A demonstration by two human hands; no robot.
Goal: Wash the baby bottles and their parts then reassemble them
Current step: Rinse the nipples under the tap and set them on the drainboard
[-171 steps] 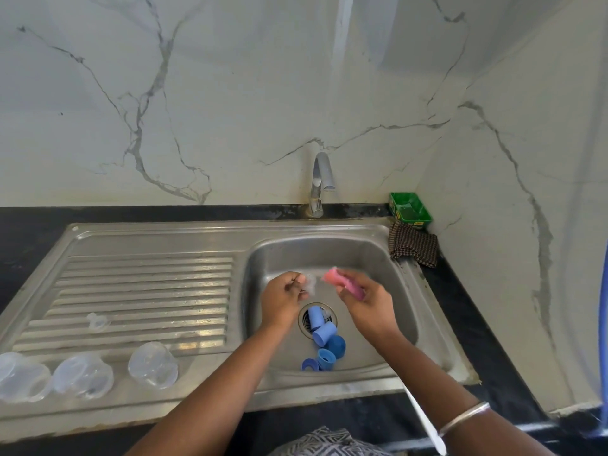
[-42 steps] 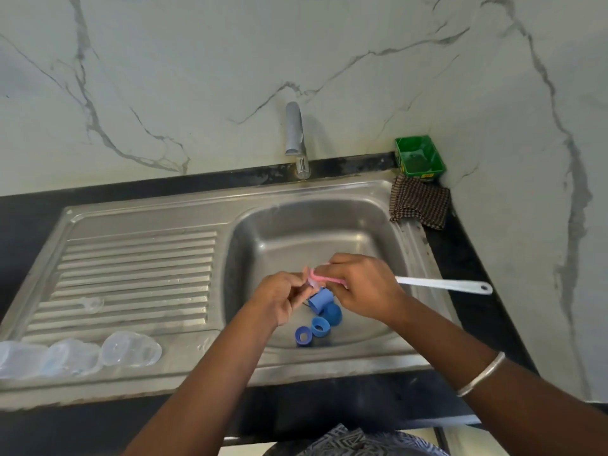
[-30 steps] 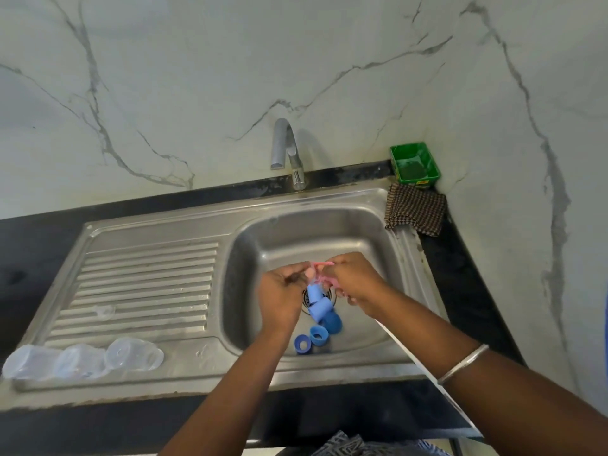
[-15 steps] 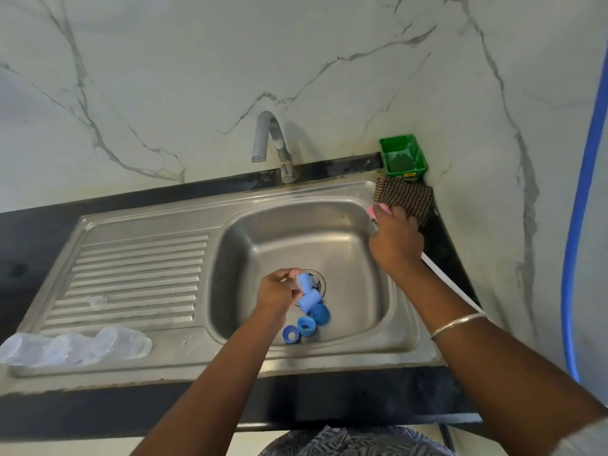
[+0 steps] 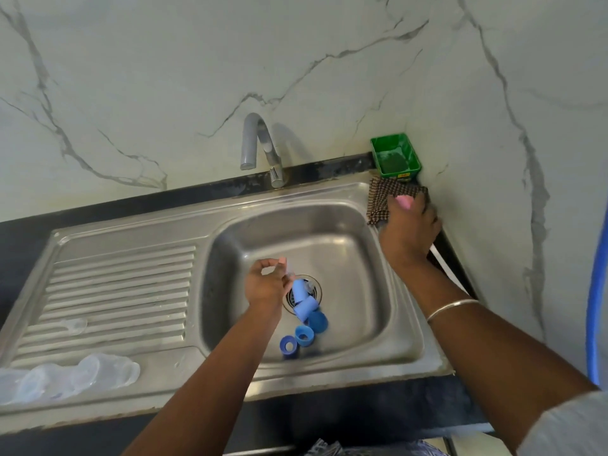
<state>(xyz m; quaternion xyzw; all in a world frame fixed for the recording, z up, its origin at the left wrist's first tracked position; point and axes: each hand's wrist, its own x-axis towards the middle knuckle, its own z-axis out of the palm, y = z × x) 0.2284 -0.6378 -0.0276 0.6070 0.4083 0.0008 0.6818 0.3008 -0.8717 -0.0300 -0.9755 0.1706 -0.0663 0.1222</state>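
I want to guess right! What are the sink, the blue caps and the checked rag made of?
The sink looks like brushed steel: grey, with soft shiny reflections. The blue caps look like smooth plastic, evenly coloured with a slight sheen. The checked rag seems to be woven cloth: it lies limp and matte under the right hand.

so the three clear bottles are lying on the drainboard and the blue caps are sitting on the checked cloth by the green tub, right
Not quite. The head view shows the blue caps in the sink basin by the drain, not on the checked cloth. The clear bottles do lie on the drainboard.
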